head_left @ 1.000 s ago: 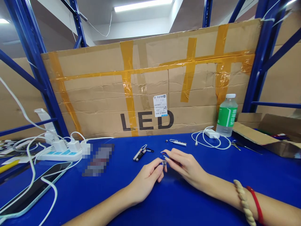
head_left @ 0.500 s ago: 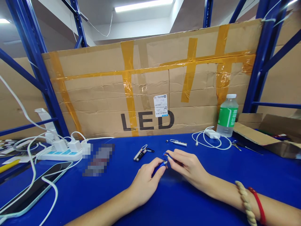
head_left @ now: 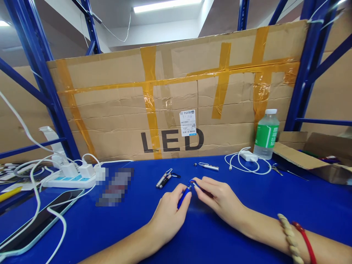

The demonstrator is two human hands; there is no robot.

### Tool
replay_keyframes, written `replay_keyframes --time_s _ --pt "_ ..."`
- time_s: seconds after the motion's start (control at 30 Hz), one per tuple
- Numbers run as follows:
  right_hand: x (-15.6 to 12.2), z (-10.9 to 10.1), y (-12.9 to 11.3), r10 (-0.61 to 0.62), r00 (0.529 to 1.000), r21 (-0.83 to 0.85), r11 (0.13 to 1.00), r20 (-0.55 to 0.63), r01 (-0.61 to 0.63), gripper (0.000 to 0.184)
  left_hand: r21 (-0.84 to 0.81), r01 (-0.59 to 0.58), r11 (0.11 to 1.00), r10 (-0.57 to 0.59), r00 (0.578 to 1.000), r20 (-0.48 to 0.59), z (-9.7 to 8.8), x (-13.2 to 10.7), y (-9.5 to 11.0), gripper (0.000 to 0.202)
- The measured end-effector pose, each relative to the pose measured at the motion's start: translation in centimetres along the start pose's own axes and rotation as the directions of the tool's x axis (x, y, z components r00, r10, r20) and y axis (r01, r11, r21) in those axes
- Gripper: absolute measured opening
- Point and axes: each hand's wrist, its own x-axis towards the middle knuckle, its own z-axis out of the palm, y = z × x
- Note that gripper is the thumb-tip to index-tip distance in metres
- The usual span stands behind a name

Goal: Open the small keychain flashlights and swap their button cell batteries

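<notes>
Between the thumb and fingers of my left hand (head_left: 169, 214) is the blue tube of a small keychain flashlight (head_left: 182, 200), tilted with its silver end up and to the right. My right hand (head_left: 224, 198) pinches the blue carabiner clip (head_left: 191, 181) at that end; the fingertips hide part of it. Beyond my left hand lie two similar keychain flashlights, one silver (head_left: 162, 178) and one black (head_left: 165, 181), with clips. Farther back, a silver flashlight (head_left: 210, 167) with a wire clip rests beside a tiny round metal part (head_left: 195, 165).
At left are a power strip (head_left: 68, 182) with white cables and a phone (head_left: 41, 220). A white charger (head_left: 249, 156) with its cable, a bottle (head_left: 266, 135), tweezers (head_left: 295, 175) and an open cardboard box (head_left: 310, 163) stand at right. A cardboard sheet (head_left: 121, 121) backs the blue table.
My left hand has shifted slightly left and turned the blue tube more upright. The right hand stays close to its place, still pinching the clip.
</notes>
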Motion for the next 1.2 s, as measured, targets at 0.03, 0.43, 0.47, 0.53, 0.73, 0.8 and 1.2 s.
replay_keyframes --time_s 0.03,0.43,0.47,0.53,0.73,0.8,1.2 --pt "0.0 0.0 0.0 0.009 1.0 -0.006 1.0 0.009 -0.009 0.036 -0.001 0.022 1.0 -0.022 1.0 -0.005 0.0 0.0 -0.1 0.021" --pt "0.0 0.3 1.6 0.057 0.967 -0.129 0.991 0.248 -0.026 0.035 0.118 0.15 0.982 -0.141 0.987 -0.082 -0.4 0.2 -0.3 0.015" --pt "0.0 0.3 1.7 0.081 0.96 -0.153 0.987 0.269 -0.04 0.035 0.132 0.149 0.98 -0.139 0.987 -0.085 -0.3 0.2 -0.5 0.015" --pt "0.1 0.3 1.6 0.132 0.945 -0.187 0.979 0.298 -0.078 0.035 0.146 0.131 0.981 -0.119 0.989 -0.087 -0.2 0.3 -0.7 0.016" --pt "0.3 0.2 1.7 0.227 0.928 -0.158 0.97 0.297 -0.187 0.03 0.177 0.067 0.982 -0.053 0.995 -0.082 -0.1 0.4 -1.4 0.021" --pt "0.3 0.1 1.9 0.244 0.924 -0.15 0.967 0.293 -0.208 0.027 0.184 0.061 0.981 -0.045 0.995 -0.088 0.0 0.4 -1.5 0.022" --pt "0.3 -0.1 2.8 0.376 0.887 -0.331 0.9 0.266 -0.283 0.042 0.084 0.01 0.996 0.003 0.987 -0.16 0.2 0.8 -1.8 0.023"
